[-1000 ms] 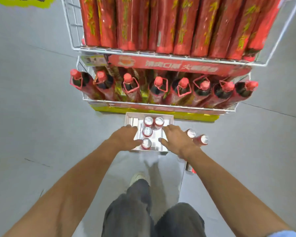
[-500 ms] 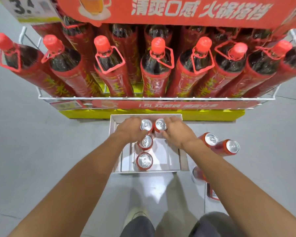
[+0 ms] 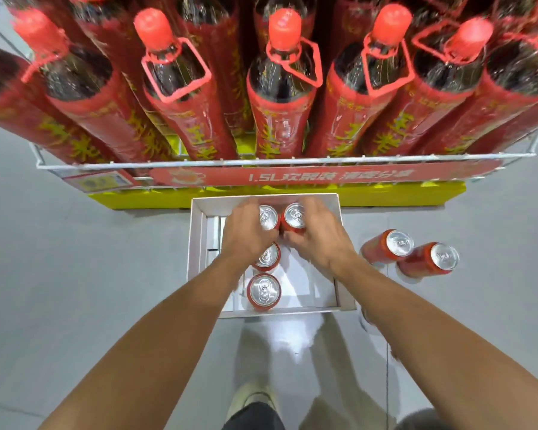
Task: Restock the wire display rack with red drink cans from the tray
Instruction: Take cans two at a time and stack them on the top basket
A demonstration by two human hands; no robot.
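A white cardboard tray (image 3: 199,243) lies on the floor against the foot of the wire display rack (image 3: 280,162). Several red drink cans with silver tops stand upright in it. My left hand (image 3: 246,234) wraps the far left can (image 3: 268,216). My right hand (image 3: 319,235) wraps the far right can (image 3: 294,216). The two cans touch each other. Behind my left hand a third can (image 3: 267,257) is partly hidden. A fourth can (image 3: 264,291) stands free near the tray's near edge.
Two more red cans (image 3: 389,246) (image 3: 430,259) stand on the grey floor right of the tray. The rack's lower shelf holds a row of tall red-labelled bottles (image 3: 281,88) leaning over the tray. A yellow base (image 3: 416,195) runs under the rack. My shoe (image 3: 252,398) is below.
The camera has dropped much closer to the tray. Both hands went from its sides to the far end and have closed around the two far cans.
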